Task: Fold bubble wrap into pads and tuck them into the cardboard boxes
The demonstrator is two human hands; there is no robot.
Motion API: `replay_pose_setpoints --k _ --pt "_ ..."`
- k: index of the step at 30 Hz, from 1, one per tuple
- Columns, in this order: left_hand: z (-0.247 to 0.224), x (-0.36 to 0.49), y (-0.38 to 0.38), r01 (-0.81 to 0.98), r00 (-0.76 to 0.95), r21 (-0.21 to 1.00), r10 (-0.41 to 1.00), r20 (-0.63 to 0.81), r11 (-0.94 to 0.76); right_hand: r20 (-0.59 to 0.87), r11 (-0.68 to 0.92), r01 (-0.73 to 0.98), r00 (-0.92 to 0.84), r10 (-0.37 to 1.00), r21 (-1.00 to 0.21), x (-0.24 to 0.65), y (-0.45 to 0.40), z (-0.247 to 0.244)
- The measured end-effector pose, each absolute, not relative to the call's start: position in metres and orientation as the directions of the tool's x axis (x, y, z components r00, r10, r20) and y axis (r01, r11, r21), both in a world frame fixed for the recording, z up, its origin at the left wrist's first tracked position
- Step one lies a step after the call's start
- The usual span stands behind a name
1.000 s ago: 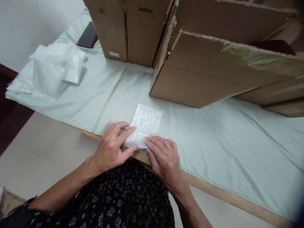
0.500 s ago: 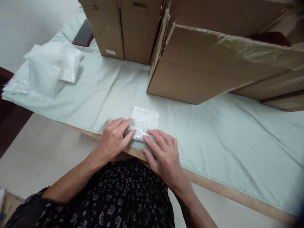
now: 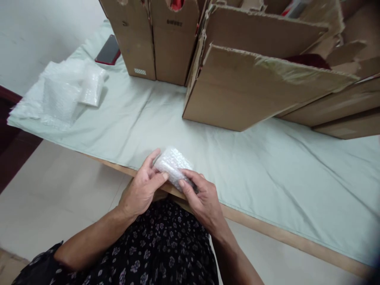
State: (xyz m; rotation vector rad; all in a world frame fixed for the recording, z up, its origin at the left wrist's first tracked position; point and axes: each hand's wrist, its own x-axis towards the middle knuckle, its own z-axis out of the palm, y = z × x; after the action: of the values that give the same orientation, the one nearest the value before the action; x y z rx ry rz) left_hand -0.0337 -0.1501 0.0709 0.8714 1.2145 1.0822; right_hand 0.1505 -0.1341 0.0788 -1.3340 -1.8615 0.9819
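Observation:
A small piece of bubble wrap (image 3: 173, 160), folded over along its near side, is at the front edge of the table, tilted between both hands. My left hand (image 3: 144, 184) grips its left end, with the thumb on top and the fingers partly behind it. At the right end my right hand (image 3: 202, 194) pinches the wrap between thumb and fingers. Whether anything lies inside the folded wrap cannot be made out.
Clear bubble wrap pieces (image 3: 63, 91) lie heaped on the green cloth (image 3: 124, 118) at the left. Beyond them is a dark phone (image 3: 109, 49) with a red edge. Tall cardboard boxes (image 3: 225, 95) stand along the back and right, some holding red items.
The bubble wrap, flat on the cloth before, is now raised and tilted at the table edge. Both hands have closed on it. The view has shifted slightly, showing more of the boxes' tops.

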Motion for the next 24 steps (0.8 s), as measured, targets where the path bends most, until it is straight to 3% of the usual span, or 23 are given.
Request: replay_pose_setpoints --k 5,8,11,14,20,24 --pt "0.073 -0.028 -0.149 -0.164 0.017 0.940 0.953 -0.302 0.300 0.222 0.277 0.618 -0.166 0.961 -0.736 0.161 -0.138 0.075" --pt "0.079 -0.026 -0.152 0.007 0.074 0.974 0.971 -0.226 0.227 0.207 0.252 0.555 -0.143 0.968 -0.793 0.177 -0.130 0.079" --pt "0.084 -0.023 -0.149 0.287 0.153 0.957 0.988 -0.004 -0.041 0.079 0.204 0.405 -0.305 0.949 -0.891 0.192 -0.117 0.089" --pt "0.086 -0.016 -0.141 0.454 0.253 0.832 0.942 0.221 -0.317 -0.021 0.168 0.402 -0.426 0.905 -0.900 0.201 -0.105 0.102" --pt "0.097 -0.003 -0.113 0.479 0.438 0.699 0.834 0.334 -0.531 -0.015 0.195 0.481 -0.399 0.917 -0.854 0.214 -0.089 0.121" --pt "0.137 -0.009 -0.066 0.432 0.535 0.577 0.712 0.456 -0.693 0.059 0.324 0.525 -0.458 0.887 -0.787 0.229 -0.072 0.147"
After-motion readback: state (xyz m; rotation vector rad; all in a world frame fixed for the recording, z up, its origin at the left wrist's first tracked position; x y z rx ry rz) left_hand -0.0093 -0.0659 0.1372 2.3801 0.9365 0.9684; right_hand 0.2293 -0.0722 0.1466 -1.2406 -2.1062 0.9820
